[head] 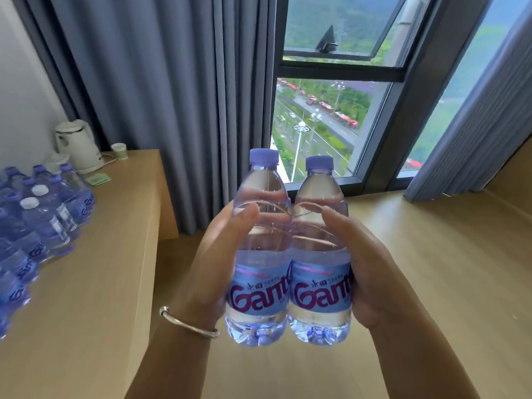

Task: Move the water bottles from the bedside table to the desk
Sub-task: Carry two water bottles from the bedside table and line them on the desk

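Two water bottles held upright in front of the body, side by side and touching, above the wooden floor (431, 254).

Left hand (213, 263) wraps the left bottle (260, 249), thumb across the clear shoulder above the label, fingers curled round the far side (seen through the water). A silver bangle (187, 322) sits on that wrist.

Right hand (371, 272) grasps the right bottle (319, 251) the same way, thumb on the front, palm along the label.

Both bottles full, purple caps on, blue labels facing the camera.

Desk (115, 254) lies to the left, light wood. A cluster of like bottles (43, 214) stands on its near-left part, two with white caps. Further back on it: a white kettle (79, 146), a small paper cup (119, 151), a green card (98, 179).

Behind: grey curtains (172, 96), a window (331, 110) looking down on a road.
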